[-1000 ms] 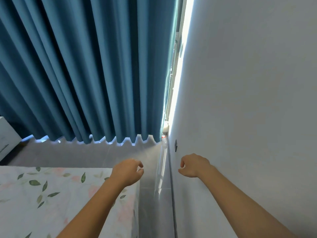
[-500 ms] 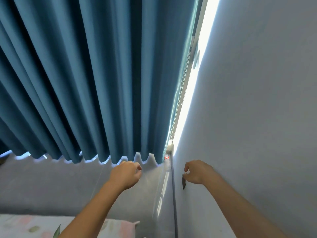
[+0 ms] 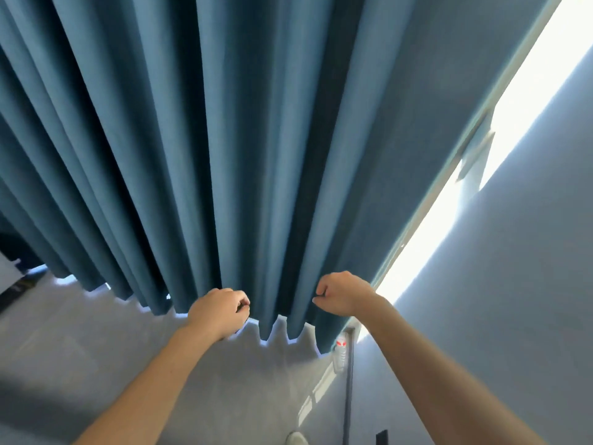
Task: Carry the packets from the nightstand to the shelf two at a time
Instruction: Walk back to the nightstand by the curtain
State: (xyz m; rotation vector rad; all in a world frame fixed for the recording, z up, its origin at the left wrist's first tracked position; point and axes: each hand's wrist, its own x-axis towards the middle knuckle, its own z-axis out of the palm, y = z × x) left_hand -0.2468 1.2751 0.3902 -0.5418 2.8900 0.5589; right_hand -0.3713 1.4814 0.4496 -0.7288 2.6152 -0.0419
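Blue curtain (image 3: 224, 139) fills most of the head view, hanging in deep folds down to a scalloped hem just above a grey floor (image 3: 96, 364). Right of the curtain, a bright strip of window (image 3: 481, 149) runs diagonally beside a pale wall (image 3: 513, 300). Both bare forearms reach up from the bottom of the frame. The left hand (image 3: 219, 311) sits at the hem of the curtain, its fingers curled tight into the palm; the grip is narrow, and whether it pinches a fold of fabric or holds nothing I cannot tell, since the fingers overlap the cloth. The right hand (image 3: 340, 297) is level with it and a little apart to the right, also curled into a loose fist against the curtain's lower edge, thumb tucked near the fingers; again the grip is narrow and I cannot tell if fabric is caught in it. Two curtain folds hang between the two hands. Below and just right of the right hand, a small red-marked object (image 3: 341, 344) sits at the foot of the wall, too blurred to identify. No packets, nightstand or shelf appear anywhere in view.
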